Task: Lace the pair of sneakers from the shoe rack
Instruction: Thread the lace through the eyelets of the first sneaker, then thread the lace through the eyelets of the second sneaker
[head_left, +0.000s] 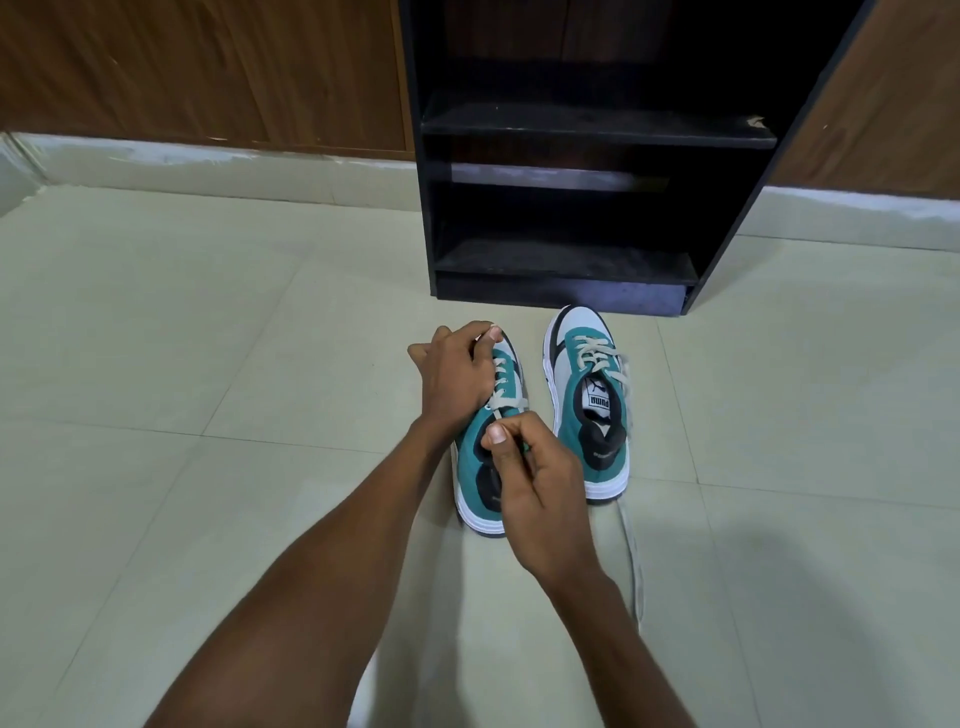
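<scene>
**A:** Both sneakers sit on the floor tiles by the shoe rack's (582, 260) front edge. Tips?

**B:** Left hand (457, 374) clamps the left sneaker (475, 467); right hand (524, 478) pinches its lace (511, 406). Pull evenly, keep it flat.

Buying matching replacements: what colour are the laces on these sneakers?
Off-white, greyish cream laces, clearest on the right sneaker in the head view.

Teal-grey sneakers (587, 400); black rack (571, 208)
</scene>
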